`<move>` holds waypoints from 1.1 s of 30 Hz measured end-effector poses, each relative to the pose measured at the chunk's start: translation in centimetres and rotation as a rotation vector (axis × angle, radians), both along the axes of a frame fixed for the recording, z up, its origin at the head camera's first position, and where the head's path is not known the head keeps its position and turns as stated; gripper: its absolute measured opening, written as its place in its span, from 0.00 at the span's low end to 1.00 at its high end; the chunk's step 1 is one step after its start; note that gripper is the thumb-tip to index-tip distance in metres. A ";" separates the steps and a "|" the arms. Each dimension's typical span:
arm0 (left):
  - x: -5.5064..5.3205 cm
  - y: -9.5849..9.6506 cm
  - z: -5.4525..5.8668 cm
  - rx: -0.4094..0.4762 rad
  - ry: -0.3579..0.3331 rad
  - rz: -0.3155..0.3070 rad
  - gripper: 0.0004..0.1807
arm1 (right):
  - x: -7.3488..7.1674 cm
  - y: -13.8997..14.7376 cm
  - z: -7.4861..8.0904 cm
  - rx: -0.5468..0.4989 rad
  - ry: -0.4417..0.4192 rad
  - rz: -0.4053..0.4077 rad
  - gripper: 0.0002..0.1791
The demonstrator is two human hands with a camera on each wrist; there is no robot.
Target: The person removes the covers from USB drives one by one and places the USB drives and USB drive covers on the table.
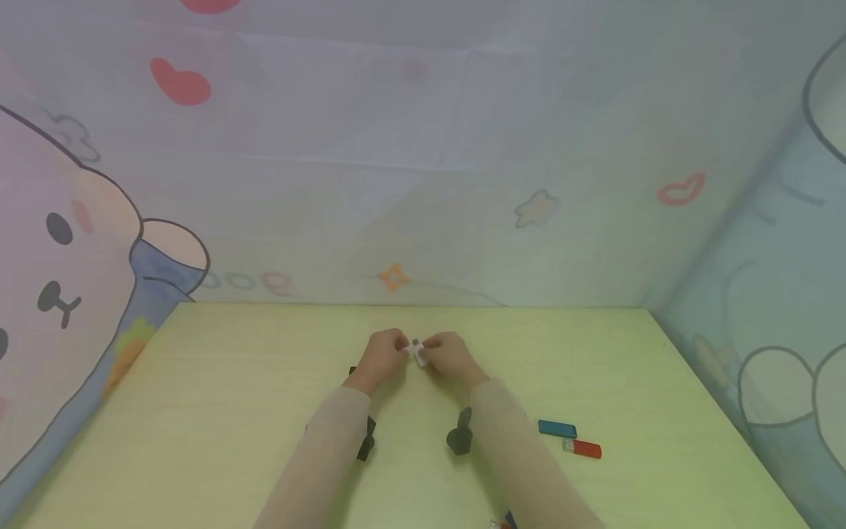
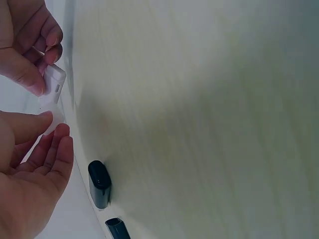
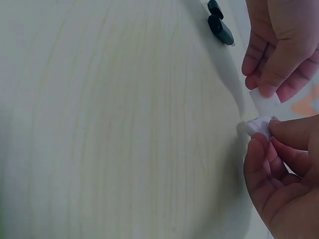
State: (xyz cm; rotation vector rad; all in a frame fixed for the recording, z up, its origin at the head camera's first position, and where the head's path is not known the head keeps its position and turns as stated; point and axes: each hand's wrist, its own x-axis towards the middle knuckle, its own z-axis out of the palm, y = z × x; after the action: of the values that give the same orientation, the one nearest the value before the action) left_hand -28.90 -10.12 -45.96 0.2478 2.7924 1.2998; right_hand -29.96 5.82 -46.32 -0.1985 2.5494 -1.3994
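In the head view my left hand point(image 1: 382, 360) and right hand point(image 1: 452, 358) meet over the far middle of the table. A small white USB stick point(image 1: 419, 354) with a grey end is pinched in my right hand. Seen from the left wrist, that white stick point(image 2: 55, 82) has a small slot in its side. Just against it, my left hand point(image 2: 37, 169) pinches a thin, whitish, flat piece point(image 2: 56, 118) between thumb and fingers. The right wrist view shows the flat piece point(image 3: 264, 103) meeting the stick point(image 3: 259, 128); whether they are joined I cannot tell.
Two dark pieces, a larger one point(image 2: 100, 186) and a smaller one point(image 2: 117, 229), lie beside my left hand. On the table's right are a blue stick point(image 1: 557, 428) and a red USB stick point(image 1: 584, 449). Something red and blue point(image 1: 507, 523) is half hidden under my right sleeve.
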 end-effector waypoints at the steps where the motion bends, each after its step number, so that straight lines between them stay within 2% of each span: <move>1: 0.0 0.0 0.0 -0.014 0.001 -0.005 0.04 | 0.0 0.0 0.0 0.005 -0.007 -0.001 0.18; 9: -0.1 0.1 -0.3 -0.091 -0.041 -0.027 0.04 | 0.1 -0.2 -0.2 0.030 -0.019 -0.006 0.18; 15: -0.2 0.3 -0.4 -0.134 -0.033 -0.033 0.04 | 0.0 -0.2 -0.3 0.032 -0.032 -0.029 0.17; 23: -0.3 0.4 -0.2 -0.181 -0.037 -0.037 0.04 | -0.6 -0.1 -0.8 0.067 -0.002 -0.023 0.14; 28: -0.4 0.5 -0.2 -0.195 -0.049 -0.037 0.06 | -0.2 -0.3 -0.5 0.087 0.001 -0.033 0.13; 33: -0.6 0.5 -0.3 -0.225 -0.020 -0.051 0.08 | -0.2 -0.3 -0.6 0.107 0.035 -0.036 0.10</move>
State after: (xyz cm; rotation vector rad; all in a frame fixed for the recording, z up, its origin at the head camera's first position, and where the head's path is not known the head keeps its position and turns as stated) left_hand -29.52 -9.62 -46.23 0.2899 2.8618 0.9611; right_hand -30.16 5.54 -46.92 -0.1605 2.6609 -1.2783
